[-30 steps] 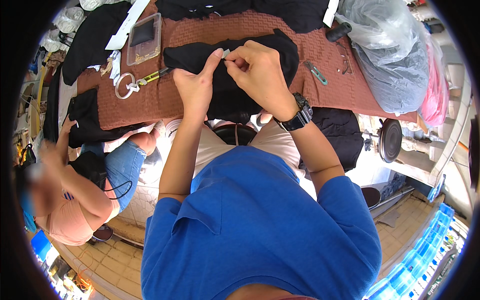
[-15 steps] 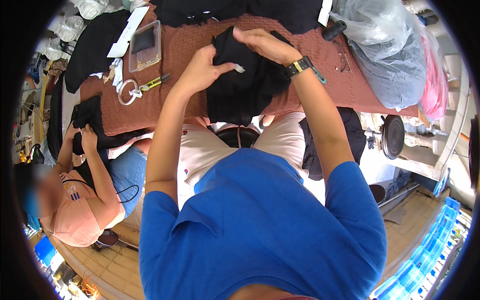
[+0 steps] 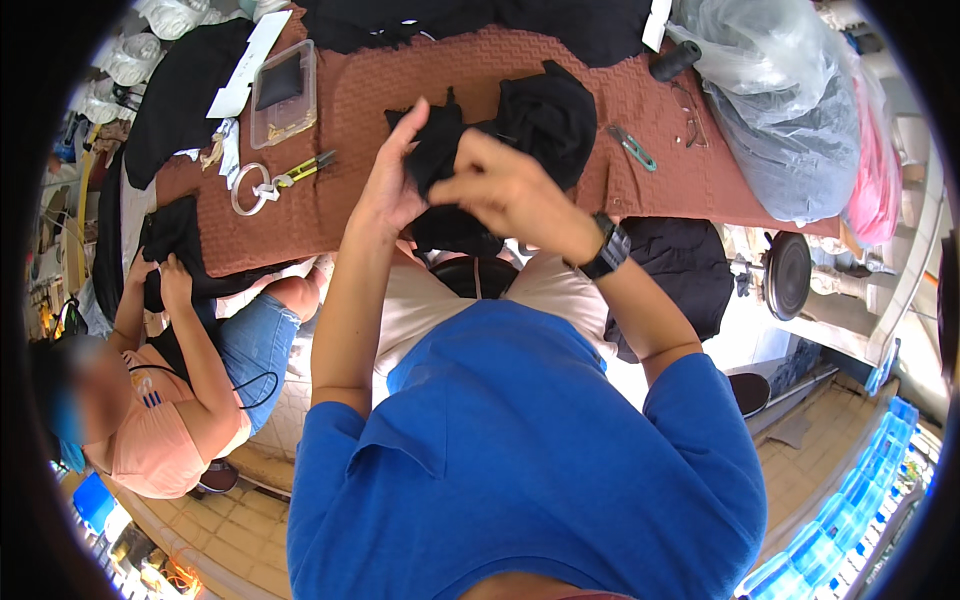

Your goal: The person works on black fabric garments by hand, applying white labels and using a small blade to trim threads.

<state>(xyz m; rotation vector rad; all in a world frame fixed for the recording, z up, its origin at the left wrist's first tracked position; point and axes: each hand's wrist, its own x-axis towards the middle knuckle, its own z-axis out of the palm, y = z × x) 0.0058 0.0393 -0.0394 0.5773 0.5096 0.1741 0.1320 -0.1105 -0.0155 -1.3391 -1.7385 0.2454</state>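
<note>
A black fabric piece point(image 3: 545, 120) lies bunched on the table's near side and hangs over its front edge. My left hand point(image 3: 393, 185) holds a fold of it, thumb stretched upward and the other fingers mostly hidden by cloth. Close beside it, my right hand point(image 3: 515, 195) is curled with fingertips pinched together near the fold. Its fingers are slightly blurred, and whatever they pinch is too small to make out. Right of the fabric lies a pair of green thread snips point(image 3: 632, 148) on the brown cloth.
On the brown tablecloth point(image 3: 370, 75) lie a clear plastic box point(image 3: 312, 95), yellow-handled snips point(image 3: 305, 170), a white ring point(image 3: 240, 195), a black thread cone point(image 3: 675, 62) and glasses point(image 3: 690, 115). Full plastic bags point(image 3: 780, 120) stand right. A co-worker point(image 3: 170, 420) sits at left handling black cloth.
My right hand has turned and come nearer, its fingers now curled beside my left hand. My left hand has shifted nearer and the fabric is bunched differently. The co-worker has barely moved.
</note>
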